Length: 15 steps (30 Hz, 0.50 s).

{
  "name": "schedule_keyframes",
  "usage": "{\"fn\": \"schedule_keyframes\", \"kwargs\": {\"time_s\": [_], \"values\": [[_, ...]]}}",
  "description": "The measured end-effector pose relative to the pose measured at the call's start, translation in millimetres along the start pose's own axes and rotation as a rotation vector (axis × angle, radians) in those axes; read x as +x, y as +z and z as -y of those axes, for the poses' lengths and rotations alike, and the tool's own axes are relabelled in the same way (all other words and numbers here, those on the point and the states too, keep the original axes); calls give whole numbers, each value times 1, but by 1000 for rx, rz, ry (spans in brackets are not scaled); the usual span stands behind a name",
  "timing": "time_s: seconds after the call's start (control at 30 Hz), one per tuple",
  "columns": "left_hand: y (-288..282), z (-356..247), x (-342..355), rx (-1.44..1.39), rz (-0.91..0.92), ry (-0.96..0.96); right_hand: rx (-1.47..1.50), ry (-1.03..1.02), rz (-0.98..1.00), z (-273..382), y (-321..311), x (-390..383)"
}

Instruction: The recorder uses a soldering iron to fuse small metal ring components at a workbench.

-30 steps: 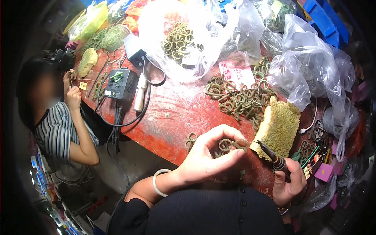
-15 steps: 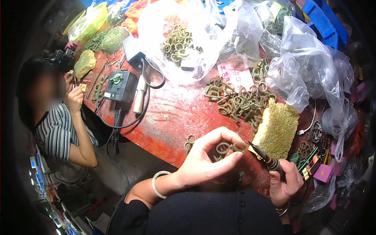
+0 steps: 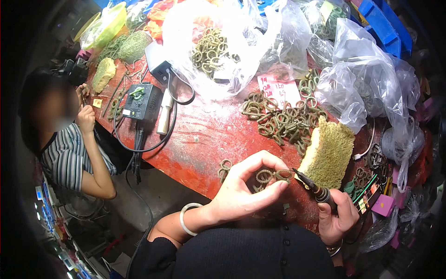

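Observation:
My left hand (image 3: 246, 195) holds small olive-green ribbed ring pieces (image 3: 282, 175) between curled finger and thumb. My right hand (image 3: 339, 218) grips a dark pen-like tool (image 3: 316, 188), its pointed tip very near the right end of those rings; whether they touch I cannot tell. A yellow porous sponge (image 3: 327, 153) lies just beyond the tool. Behind it is a loose pile of similar rings (image 3: 283, 121) around a paper note with red writing (image 3: 290, 90). A few more rings (image 3: 225, 166) lie left of my left hand.
A co-worker (image 3: 65, 153) at left holds something small. On the red table (image 3: 190, 149) are a black box (image 3: 146, 104) with cables, a white cylinder (image 3: 165, 118), a plastic bag of rings (image 3: 213, 51), more bags (image 3: 353, 88) and pink blocks (image 3: 384, 204). Blue trays (image 3: 385, 28) stand behind.
From a second ago, my right hand with the tool has shifted slightly left, bringing the tip closer to the held rings. My left hand has dropped a little. The last half second shows little movement.

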<state>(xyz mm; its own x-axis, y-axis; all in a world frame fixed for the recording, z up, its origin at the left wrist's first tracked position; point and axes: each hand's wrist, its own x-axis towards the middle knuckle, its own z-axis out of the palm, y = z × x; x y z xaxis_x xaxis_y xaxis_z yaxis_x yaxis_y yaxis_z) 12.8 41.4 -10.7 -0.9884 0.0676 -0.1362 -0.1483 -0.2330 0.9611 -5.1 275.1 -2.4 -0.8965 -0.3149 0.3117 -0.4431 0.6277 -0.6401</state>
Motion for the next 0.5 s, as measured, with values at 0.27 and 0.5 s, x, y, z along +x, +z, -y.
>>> {"fn": "schedule_keyframes", "kwargs": {"time_s": [0.27, 0.5], "values": [[0, 0, 1, 7, -1, 15, -9, 7, 14, 1, -1, 0], [0, 0, 0, 0, -5, -2, -19, 5, 16, 2, -1, 2]]}}
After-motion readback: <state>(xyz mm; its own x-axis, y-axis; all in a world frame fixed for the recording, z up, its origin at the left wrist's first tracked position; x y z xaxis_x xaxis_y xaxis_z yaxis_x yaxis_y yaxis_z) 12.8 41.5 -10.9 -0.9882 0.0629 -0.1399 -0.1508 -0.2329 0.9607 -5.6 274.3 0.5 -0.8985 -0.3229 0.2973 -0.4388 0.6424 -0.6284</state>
